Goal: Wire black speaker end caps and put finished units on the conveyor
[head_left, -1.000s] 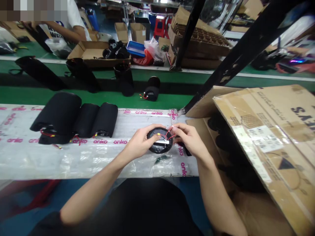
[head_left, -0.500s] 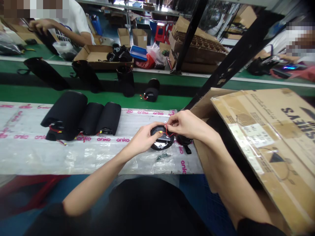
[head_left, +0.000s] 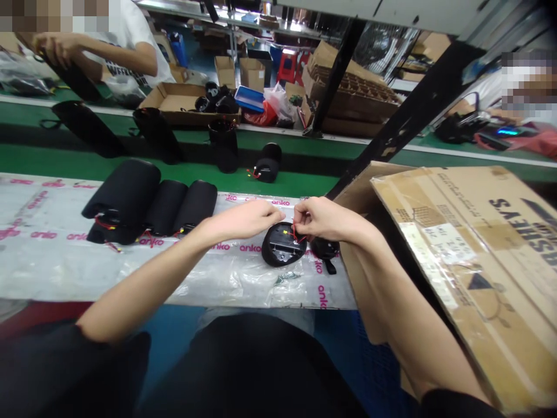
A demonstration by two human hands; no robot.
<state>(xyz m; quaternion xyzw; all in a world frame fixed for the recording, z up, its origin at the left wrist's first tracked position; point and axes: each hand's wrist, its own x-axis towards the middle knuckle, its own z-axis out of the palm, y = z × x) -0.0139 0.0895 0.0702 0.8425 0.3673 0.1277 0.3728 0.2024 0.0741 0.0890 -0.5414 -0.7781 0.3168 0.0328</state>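
Red wires (head_left: 295,233) pinched over the round black unit (head_left: 278,255), left of the cardboard box (head_left: 491,249).
Your right hand (head_left: 322,217), nearer the box, has thumb and forefinger closed on the wires; your left hand (head_left: 255,218), farther left of the box, curls above the unit's far rim, its fingertip gap and any hold not tellable. The unit lies on the plastic-wrapped bench (head_left: 230,281), wired face up. Judgement: steady the rim, pull lightly so the wire roots take no strain, and keep the yellow connector (head_left: 285,232) free of snags.
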